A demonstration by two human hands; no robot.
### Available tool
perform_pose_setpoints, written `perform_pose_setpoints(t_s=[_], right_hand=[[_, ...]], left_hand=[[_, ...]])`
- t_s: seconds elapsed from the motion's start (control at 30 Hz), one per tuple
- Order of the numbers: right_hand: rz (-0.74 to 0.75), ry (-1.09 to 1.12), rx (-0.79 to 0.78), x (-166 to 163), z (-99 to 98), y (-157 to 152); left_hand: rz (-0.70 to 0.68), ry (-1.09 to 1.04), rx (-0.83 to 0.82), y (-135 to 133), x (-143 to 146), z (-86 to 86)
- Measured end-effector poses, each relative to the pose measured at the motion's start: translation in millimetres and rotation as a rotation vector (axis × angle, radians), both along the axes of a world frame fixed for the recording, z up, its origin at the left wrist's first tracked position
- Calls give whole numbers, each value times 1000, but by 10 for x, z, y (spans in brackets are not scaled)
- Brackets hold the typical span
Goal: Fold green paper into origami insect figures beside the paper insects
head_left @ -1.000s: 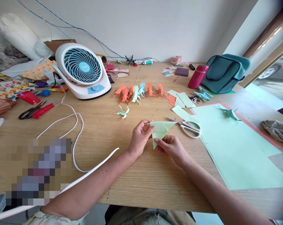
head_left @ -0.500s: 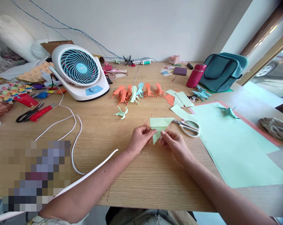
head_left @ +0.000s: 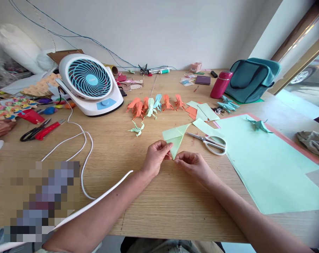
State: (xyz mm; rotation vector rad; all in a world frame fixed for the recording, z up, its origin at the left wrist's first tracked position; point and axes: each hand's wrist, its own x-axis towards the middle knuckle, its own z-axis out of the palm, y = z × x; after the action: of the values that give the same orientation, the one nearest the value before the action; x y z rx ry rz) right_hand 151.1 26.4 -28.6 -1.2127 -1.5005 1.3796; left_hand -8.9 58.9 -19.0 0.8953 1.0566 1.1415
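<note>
Left hand (head_left: 155,158): thumb and fingers pinch the lower left edge of the folded green paper (head_left: 175,137), which lies at its 1 o'clock, mid-table (head_left: 148,203). Paper's long axis runs 6 to 1 o'clock, narrow tip pointing to 6. Right hand (head_left: 193,165): fingertips nip that tip, paper at its 11 o'clock. Both hands equally near. Scissors (head_left: 211,142) lie just beside the paper, at its 3 o'clock.

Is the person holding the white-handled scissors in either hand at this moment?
No, the scissors lie untouched on the table, while the left hand and right hand both pinch the folded green paper.
</note>
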Motion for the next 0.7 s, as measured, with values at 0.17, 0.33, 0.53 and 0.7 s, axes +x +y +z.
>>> perform_pose_setpoints(t_s=[0.17,0.33,0.53,0.7], right_hand=[[28,0,25,-2,-87,-6],[16,53,3,0,-100,-17],[-13,73,-4,-22,-69,-22],[-8,90,29,-18,-100,-13]], left_hand=[[-29,-15,18,-31,22,3],[-43,-22,30,-39,30,10],[-77,-17,71,-43,31,-1],[-76,-13,91,-31,24,-30]])
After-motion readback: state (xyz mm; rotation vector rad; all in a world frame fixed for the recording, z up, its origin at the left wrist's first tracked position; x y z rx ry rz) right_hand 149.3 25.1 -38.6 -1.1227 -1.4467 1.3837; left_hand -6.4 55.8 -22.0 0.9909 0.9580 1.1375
